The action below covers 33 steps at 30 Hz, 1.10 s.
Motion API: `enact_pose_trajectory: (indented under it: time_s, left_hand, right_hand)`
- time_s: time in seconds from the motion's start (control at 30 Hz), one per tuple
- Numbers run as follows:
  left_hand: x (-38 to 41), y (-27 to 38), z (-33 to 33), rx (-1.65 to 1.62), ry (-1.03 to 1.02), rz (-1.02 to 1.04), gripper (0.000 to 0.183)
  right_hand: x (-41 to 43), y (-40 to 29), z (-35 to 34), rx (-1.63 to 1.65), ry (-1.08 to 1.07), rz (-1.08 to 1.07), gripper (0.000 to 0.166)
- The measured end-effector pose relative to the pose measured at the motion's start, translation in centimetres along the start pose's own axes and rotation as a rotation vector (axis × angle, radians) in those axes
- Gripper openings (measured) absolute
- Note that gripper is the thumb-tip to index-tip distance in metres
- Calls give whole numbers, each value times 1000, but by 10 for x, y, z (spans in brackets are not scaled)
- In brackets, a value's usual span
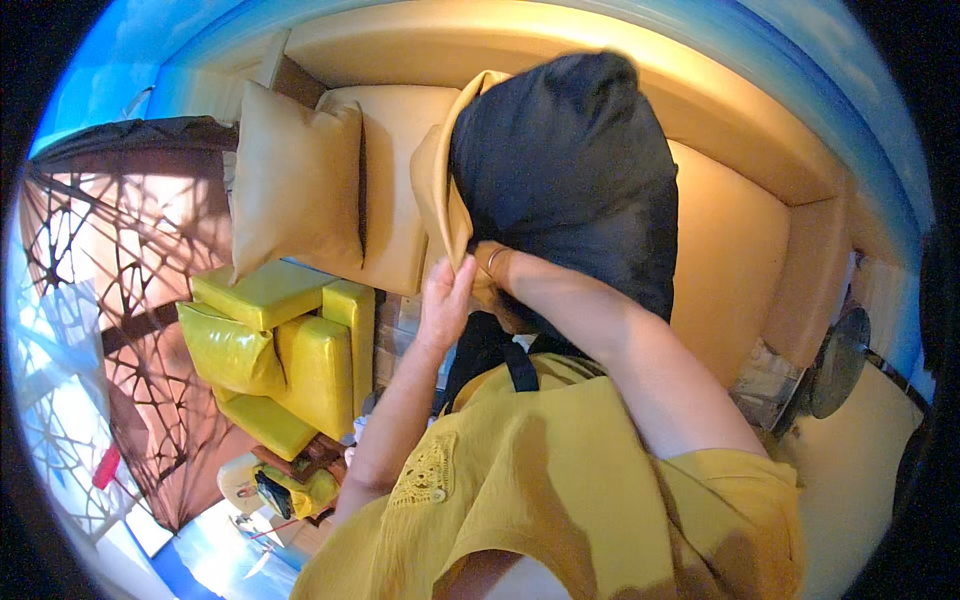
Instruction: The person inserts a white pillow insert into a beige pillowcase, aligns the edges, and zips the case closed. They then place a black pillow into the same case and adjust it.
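Observation:
A large black cushion stands in front of me, over the seat of a tan sofa. A tan leather-like cover runs along its left side, folded back at the edge. My left hand pinches the near edge of that cover, with the thumb up. My right hand reaches across the cushion's lower left side, its wrist bearing a thin bracelet. The fingers of that hand are hidden between the cover and the cushion, so their grip does not show.
The tan sofa curves around the cushion, and a tan pillow leans at its left. Below that stand a yellow armchair and a yellow pillow. A dark round object is at the right.

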<state>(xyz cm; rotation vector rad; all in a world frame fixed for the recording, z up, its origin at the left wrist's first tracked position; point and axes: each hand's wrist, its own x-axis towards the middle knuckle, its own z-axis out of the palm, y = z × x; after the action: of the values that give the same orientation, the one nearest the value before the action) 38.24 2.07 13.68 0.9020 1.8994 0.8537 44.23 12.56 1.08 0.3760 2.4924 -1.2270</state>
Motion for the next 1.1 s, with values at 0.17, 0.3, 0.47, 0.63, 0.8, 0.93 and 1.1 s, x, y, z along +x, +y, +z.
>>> enact_pose_trajectory:
  time_s: [0.17,0.3,0.47,0.63,0.8,0.93,1.1]
  left_hand:
    - [-31,-23,-15,-177,102,-58,26]
    - [-30,-35,-33,-268,265,-121,28]
    - [-44,-59,-73,-402,378,-207,21]
    - [-59,-82,-93,-152,378,-153,23]
    - [-50,-92,-97,22,279,-127,24]
    - [-21,-80,-113,402,340,120,15]
    - [53,-82,-128,629,468,89,32]
  right_hand:
    - [21,18,33,-379,-282,-182,31]
    - [-2,-23,-28,-208,-351,92,34]
    - [-143,-73,-140,280,474,-427,21]
    - [-212,3,-243,194,1205,-36,39]
    - [-120,36,-223,683,922,176,99]
    - [-67,-37,-158,121,724,79,96]
    - [-88,-86,-148,110,452,368,70]
